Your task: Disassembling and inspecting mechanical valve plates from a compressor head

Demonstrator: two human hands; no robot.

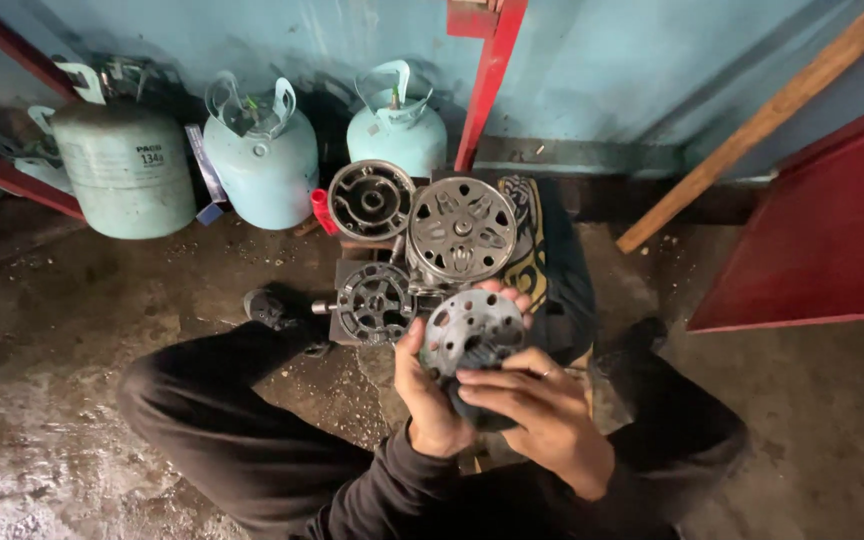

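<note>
The round perforated plate [472,330] between the two hands is looking like bare cast metal, grey and dull, with some darker stains. The left hand [430,395] and the right hand [542,410] are closing around it with bare skin, and the sleeves are showing a dark, matt cloth. The three other round parts [462,228] beyond it are showing the same greyish metal, a little shinier on the ribs. The floor [72,330] is looking like rough, stained concrete. The gas cylinders [260,150] at the wall are wearing pale painted metal, slightly glossy. The wall [602,60] is showing matt blue paint.
</note>
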